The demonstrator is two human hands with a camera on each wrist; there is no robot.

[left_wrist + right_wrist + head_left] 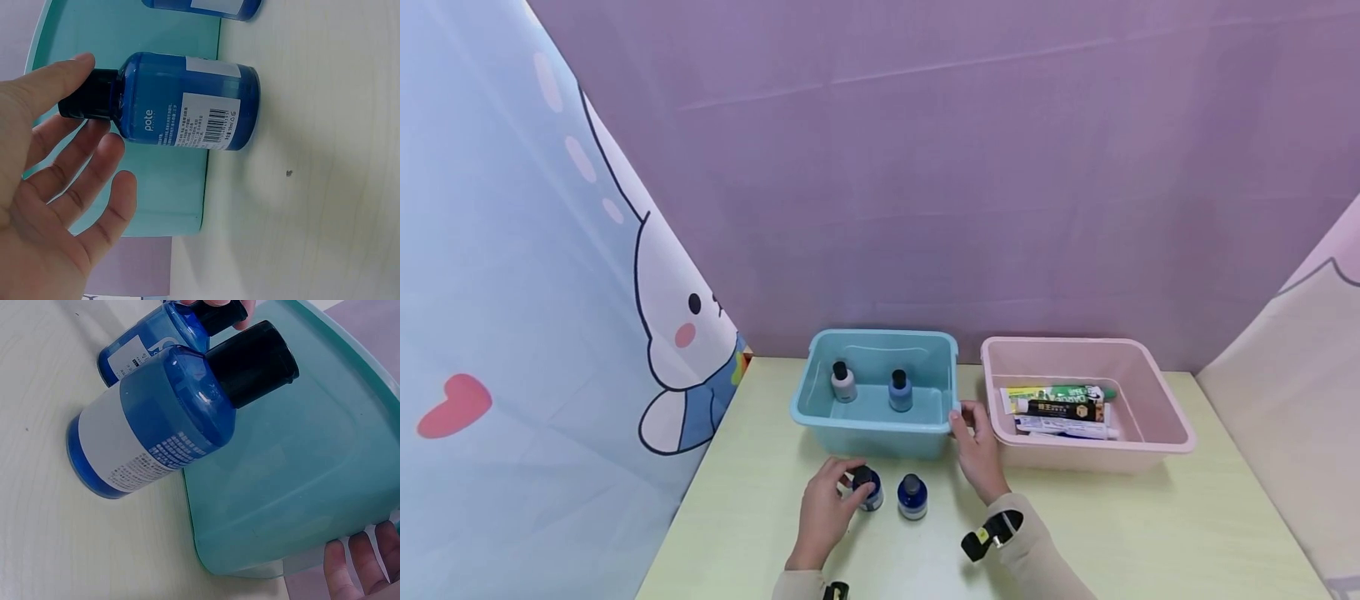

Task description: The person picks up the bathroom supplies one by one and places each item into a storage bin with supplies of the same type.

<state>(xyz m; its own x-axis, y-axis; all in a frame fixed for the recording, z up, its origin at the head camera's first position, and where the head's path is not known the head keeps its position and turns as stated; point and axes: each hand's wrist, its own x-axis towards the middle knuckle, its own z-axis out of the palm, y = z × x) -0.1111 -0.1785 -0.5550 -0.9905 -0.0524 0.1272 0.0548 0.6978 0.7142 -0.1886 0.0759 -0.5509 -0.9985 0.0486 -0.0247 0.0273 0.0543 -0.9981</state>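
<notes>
My left hand (pixel 826 510) pinches the black cap of a blue bottle (pixel 181 103) between thumb and fingertips; the bottle stands upright on the table in front of the teal bin (pixel 872 437). Just to its right a second blue bottle (pixel 912 498) with a black cap stands untouched, large in the right wrist view. My right hand (pixel 977 454) grips the teal bin's right front corner, thumb on the rim. Inside that bin stand a white bottle (pixel 844 386) and a lighter blue bottle (pixel 900 393), both black-capped.
To the right of the teal bin sits a pink bin (pixel 1082 457) holding several toothpaste tubes (pixel 1060 410). A purple cloth (pixel 940 183) hangs behind the pale table (pixel 730 517). Patterned cloths hang at both sides.
</notes>
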